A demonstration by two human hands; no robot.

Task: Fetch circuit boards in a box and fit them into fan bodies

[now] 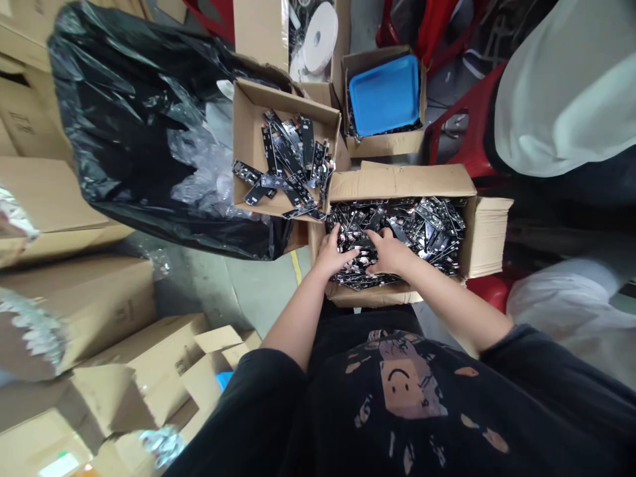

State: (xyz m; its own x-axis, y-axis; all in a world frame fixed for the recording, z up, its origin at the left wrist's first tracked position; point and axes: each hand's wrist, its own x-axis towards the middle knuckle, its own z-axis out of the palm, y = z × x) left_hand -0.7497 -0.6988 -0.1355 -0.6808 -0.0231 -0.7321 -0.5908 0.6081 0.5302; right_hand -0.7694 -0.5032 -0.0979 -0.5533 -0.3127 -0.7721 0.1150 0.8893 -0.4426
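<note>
The left hand (334,252) and right hand (390,253) reached into one open cardboard box (402,182) heaped with black circuit-board strips (427,228). The fingers (372,235) lay spread on the pile, touching strips; whether they grasped any, I cannot tell. A second strip-filled box (258,126) sat at eleven o'clock, one blue tray (383,96) at twelve.

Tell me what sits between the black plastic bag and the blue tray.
An open cardboard box full of black flat strips sits between the black plastic bag and the blue tray, as the head view shows.
</note>
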